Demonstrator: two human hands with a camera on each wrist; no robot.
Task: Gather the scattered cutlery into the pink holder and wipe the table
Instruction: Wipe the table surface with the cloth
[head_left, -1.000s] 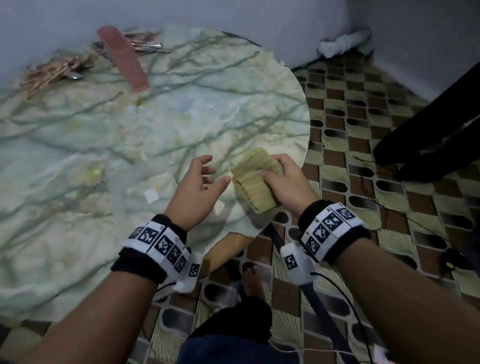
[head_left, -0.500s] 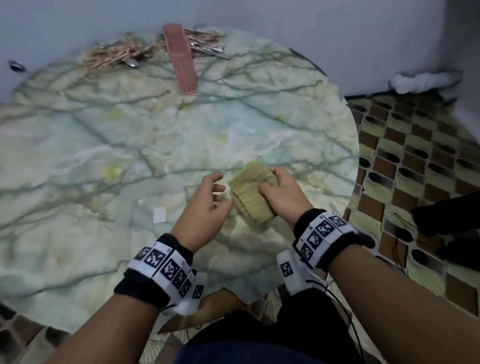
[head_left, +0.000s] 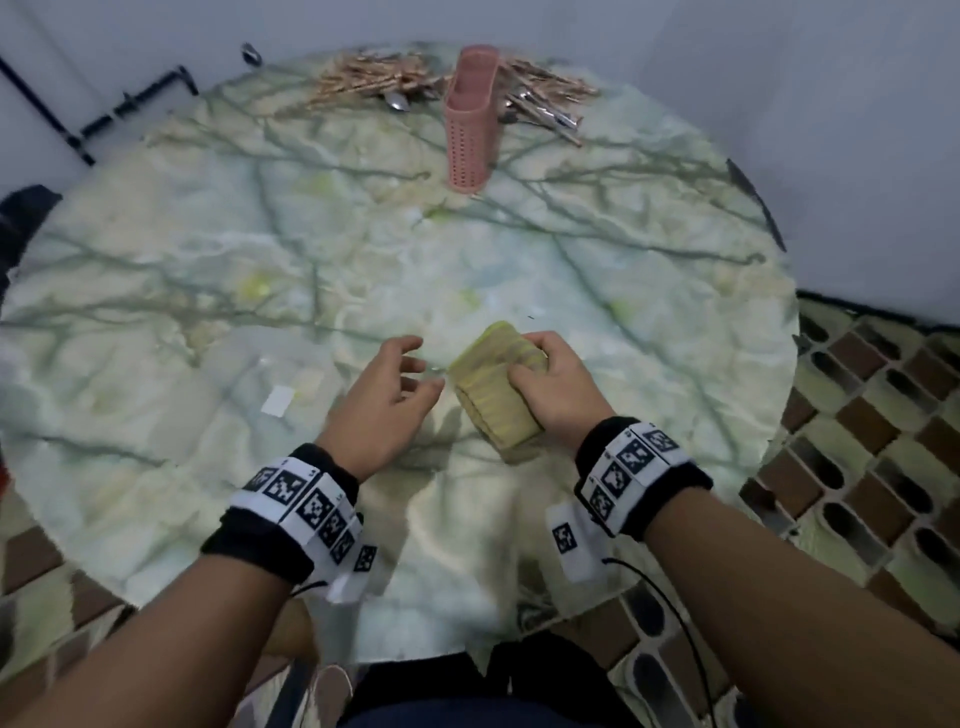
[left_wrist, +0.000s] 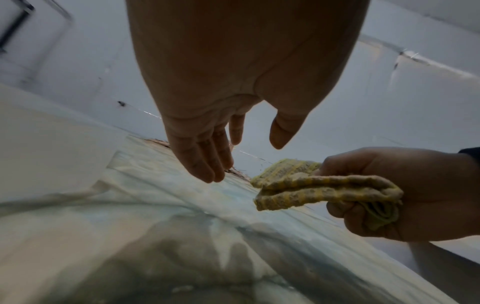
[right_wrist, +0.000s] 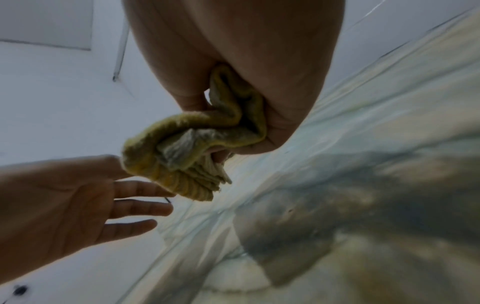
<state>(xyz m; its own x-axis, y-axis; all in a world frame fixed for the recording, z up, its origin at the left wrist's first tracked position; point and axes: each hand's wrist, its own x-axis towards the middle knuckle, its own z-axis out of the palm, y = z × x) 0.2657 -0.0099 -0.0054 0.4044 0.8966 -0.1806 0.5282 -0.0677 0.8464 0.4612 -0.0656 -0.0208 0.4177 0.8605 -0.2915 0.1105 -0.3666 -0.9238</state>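
Note:
My right hand (head_left: 545, 384) grips a folded yellow cloth (head_left: 493, 400) just above the near middle of the round marbled table (head_left: 208, 291). The same cloth (left_wrist: 322, 190) (right_wrist: 182, 164) shows bunched in the fist in both wrist views. My left hand (head_left: 384, 400) (left_wrist: 228, 148) hovers open and empty beside the cloth, fingers spread, not touching it. At the far edge stands the pink holder (head_left: 470, 124), upright. Scattered cutlery (head_left: 540, 104) lies right of it, and more cutlery (head_left: 374, 85) lies left of it in a copper-coloured pile.
A small white scrap (head_left: 278, 401) lies on the table left of my left hand. A grey wall runs behind the table. Patterned brown and green floor tiles (head_left: 872, 415) show on the right. A black stand (head_left: 119, 111) is at the far left.
The view has swung left, so the whole table and the upright holder now show. Both hands have shifted from the table's right edge toward its near middle; the right still holds the cloth.

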